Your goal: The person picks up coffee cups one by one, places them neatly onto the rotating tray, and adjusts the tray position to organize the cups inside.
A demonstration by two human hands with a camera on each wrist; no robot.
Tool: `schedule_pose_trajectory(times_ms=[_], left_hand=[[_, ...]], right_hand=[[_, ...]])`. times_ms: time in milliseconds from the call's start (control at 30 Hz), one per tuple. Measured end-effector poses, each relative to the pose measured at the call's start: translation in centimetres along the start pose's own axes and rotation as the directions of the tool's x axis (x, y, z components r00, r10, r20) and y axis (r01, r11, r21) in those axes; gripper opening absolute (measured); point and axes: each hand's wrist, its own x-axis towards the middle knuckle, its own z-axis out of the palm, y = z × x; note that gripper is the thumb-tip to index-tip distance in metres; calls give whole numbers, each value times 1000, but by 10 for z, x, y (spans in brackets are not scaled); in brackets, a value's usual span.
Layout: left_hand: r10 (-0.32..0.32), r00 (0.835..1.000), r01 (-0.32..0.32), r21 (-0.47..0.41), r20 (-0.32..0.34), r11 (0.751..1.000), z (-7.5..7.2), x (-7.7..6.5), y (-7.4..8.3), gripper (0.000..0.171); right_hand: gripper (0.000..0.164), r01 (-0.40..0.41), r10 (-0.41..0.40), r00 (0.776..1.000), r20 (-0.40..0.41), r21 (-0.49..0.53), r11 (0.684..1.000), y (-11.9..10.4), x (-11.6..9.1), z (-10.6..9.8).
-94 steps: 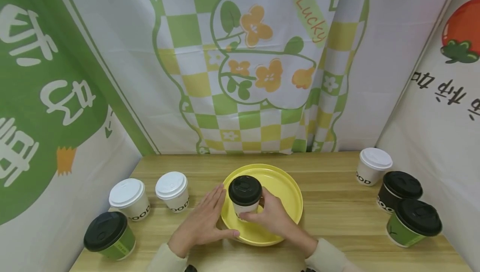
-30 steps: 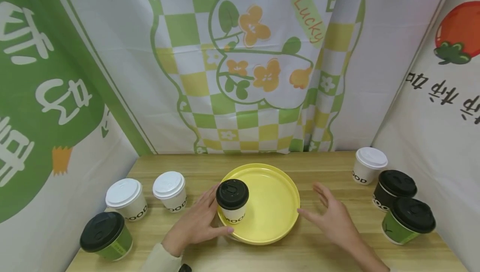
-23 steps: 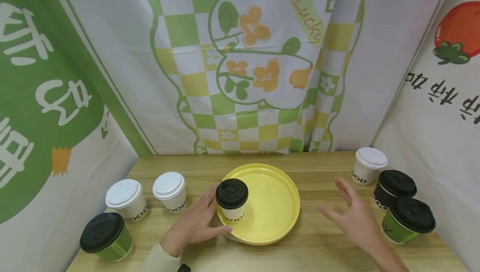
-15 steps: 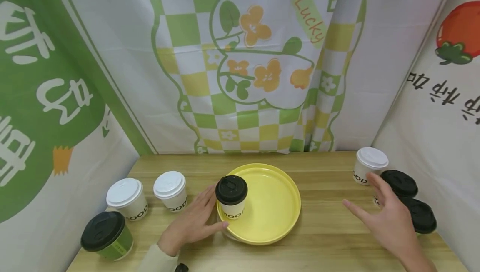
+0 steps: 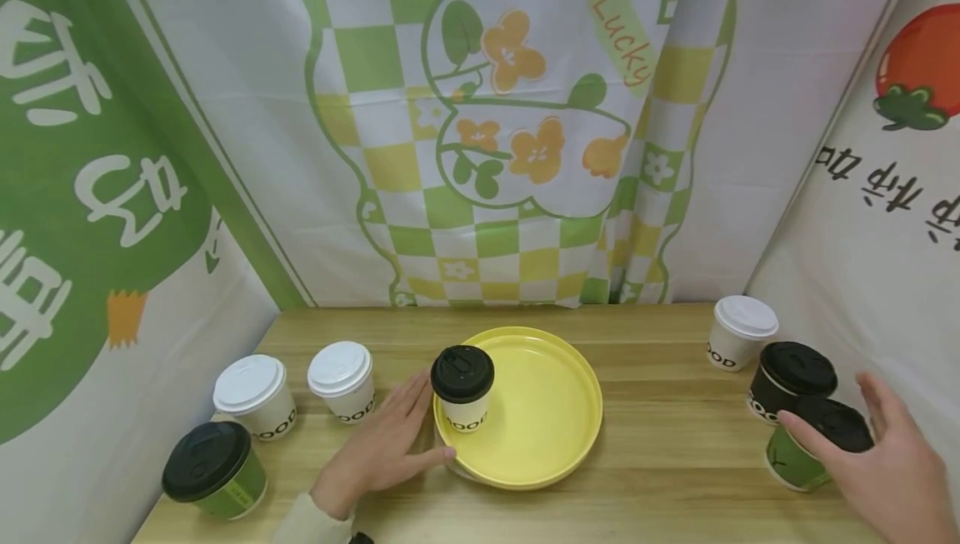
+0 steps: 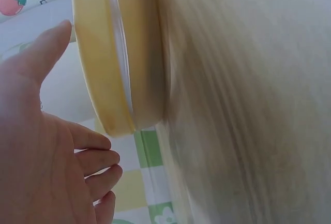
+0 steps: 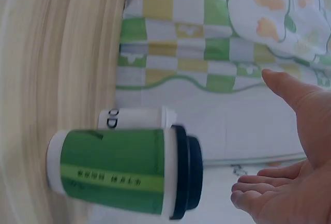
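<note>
My left hand (image 5: pixel 386 444) lies along the left rim of a round yellow tray (image 5: pixel 547 411), fingers straight and thumb spread at the near edge. In the left wrist view a second yellow disc (image 6: pixel 145 53) shows beneath the tray's thick rim. On the tray's left side stands an upright white paper cup with a black lid (image 5: pixel 462 386). Over at the right, my right hand (image 5: pixel 892 461) is spread beside a green paper cup with a black lid (image 5: pixel 795 456), its thumb overlapping the cup in the head view. The right wrist view shows a gap between that hand and the lid.
Behind the green cup stand a black cup (image 5: pixel 795 373) and a white cup (image 5: pixel 738 336). Two white-lidded cups (image 5: pixel 341 381) and another green cup (image 5: pixel 213 473) are on the left of the wooden table (image 5: pixel 660 477). Printed cloths hang around the table.
My right hand has let go of the black-lidded white cup, leaving it on the tray's left, and moved right to the green cup. Lately the white cup has shifted slightly toward the back.
</note>
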Motion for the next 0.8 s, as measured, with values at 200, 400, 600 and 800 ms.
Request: schedule_pose_trajectory(times_ms=[200, 400, 600, 800], left_hand=[[-15, 1000, 15, -19, 11, 1000, 1, 1, 2, 105], [-27, 999, 28, -33, 36, 999, 1, 3, -1, 100], [8, 1000, -8, -30, 0, 1000, -1, 4, -4, 90], [-10, 1000, 10, -25, 15, 1000, 0, 2, 2, 95]], right_hand=[[135, -196, 198, 978, 71, -23, 980, 20, 8, 2], [137, -286, 285, 947, 146, -16, 958, 38, 11, 9], [133, -249, 250, 949, 190, -30, 968, 55, 11, 16], [114, -203, 190, 966, 177, 54, 978, 65, 15, 25]])
